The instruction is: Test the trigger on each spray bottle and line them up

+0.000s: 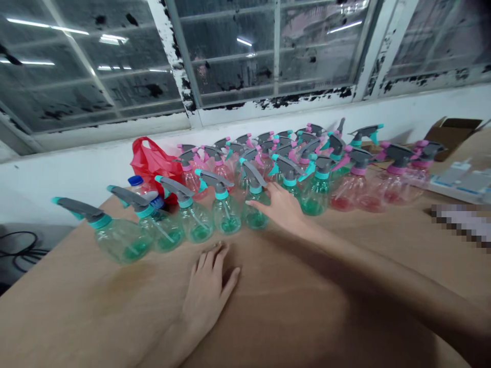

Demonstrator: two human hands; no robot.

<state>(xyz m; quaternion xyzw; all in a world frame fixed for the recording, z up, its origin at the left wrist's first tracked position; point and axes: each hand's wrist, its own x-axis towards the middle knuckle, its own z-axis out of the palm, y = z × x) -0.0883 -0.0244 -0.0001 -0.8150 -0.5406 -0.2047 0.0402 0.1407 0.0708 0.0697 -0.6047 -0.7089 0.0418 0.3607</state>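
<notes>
My right hand reaches into the front row of spray bottles. Its thumb lies across the front of a clear green spray bottle just under the teal collar, and the fingers go round the far side, partly hidden. That bottle stands upright on the table, with a grey and teal trigger head. Palm down on the wooden table, my left hand has its fingers apart and holds nothing. Nearest to it are another green spray bottle and, further left, a third green spray bottle.
Several pink spray bottles stand right of the green ones, with more packed behind. A red plastic bag and a blue-capped bottle sit at the back left. A cardboard box lies far right, below the windows.
</notes>
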